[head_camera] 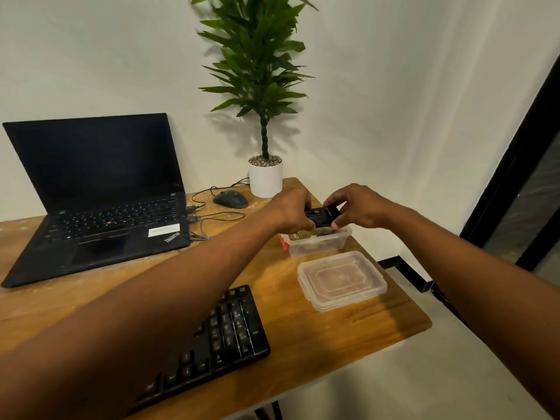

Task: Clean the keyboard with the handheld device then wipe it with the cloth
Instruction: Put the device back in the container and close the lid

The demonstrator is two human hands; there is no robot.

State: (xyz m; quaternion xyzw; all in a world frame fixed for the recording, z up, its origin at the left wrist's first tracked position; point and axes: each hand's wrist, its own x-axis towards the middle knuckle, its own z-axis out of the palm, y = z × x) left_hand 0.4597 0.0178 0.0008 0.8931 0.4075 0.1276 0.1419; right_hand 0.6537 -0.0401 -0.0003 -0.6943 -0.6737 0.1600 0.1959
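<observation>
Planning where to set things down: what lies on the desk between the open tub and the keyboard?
In the head view, the clear lid lies between tub and keyboard.

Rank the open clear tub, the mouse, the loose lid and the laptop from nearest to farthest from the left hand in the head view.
1. Open clear tub, directly under the left hand.
2. Mouse and loose lid: too close to call; mouse left, lid nearer the person.
3. Laptop, far left.
</observation>
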